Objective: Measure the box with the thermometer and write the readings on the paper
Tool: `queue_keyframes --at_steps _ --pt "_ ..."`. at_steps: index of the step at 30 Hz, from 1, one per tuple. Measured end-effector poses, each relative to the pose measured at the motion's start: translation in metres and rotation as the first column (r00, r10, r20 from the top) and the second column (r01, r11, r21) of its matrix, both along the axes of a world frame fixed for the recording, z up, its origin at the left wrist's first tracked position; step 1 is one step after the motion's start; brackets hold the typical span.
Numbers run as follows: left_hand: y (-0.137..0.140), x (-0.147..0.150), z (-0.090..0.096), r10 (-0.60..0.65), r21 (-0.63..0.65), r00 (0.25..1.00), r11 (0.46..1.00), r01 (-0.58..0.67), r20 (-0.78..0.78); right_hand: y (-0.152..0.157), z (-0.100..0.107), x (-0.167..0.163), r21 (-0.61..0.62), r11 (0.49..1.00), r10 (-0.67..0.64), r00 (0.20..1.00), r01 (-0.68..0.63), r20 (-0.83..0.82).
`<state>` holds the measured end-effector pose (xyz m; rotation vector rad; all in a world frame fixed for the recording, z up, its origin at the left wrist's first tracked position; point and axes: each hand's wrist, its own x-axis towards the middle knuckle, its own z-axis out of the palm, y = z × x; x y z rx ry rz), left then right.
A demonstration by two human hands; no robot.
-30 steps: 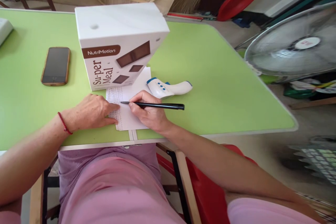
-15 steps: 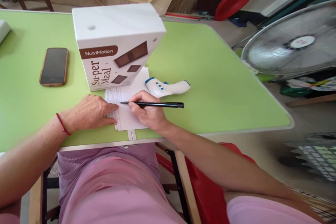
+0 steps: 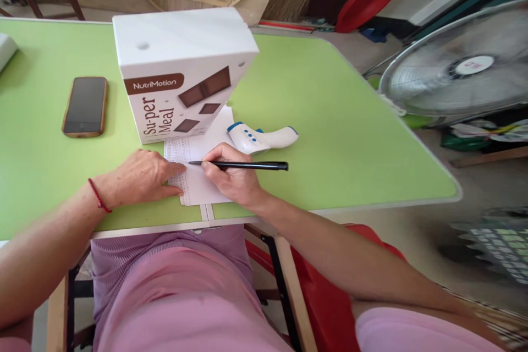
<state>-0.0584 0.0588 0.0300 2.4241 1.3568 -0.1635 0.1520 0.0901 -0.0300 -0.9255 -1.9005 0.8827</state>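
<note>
Head view: the right hand [image 3: 237, 177] grips a slim black pen [image 3: 264, 165] over handwritten white paper [image 3: 201, 190] on the green tabletop [image 3: 350, 121]; should the left hand [image 3: 142, 179], thumb and forefinger parted, press too lightly, it could skew.

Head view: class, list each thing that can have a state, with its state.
Paper: flat, partly written on
Pen: held, tip at the paper
Right hand: closed around the pen
Left hand: touching the paper
Box: upright, top shut
Phone: face up, screen dark
Thermometer: lying down
Fan: blurred inside, probably spinning
</note>
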Motion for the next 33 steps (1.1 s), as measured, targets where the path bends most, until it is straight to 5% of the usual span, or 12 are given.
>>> queue_keyframes --at_steps 22,33 --pt "-0.0007 -0.0055 -0.0080 -0.068 0.134 0.997 0.989 0.063 0.031 -0.0010 -0.0014 -0.0008 0.002 0.999 -0.044 0.999 0.044 0.028" --pt "-0.0005 -0.0053 -0.0059 -0.041 0.084 0.999 0.996 0.039 0.018 0.0004 -0.0009 0.0000 -0.001 0.999 -0.048 0.999 0.048 -0.017"
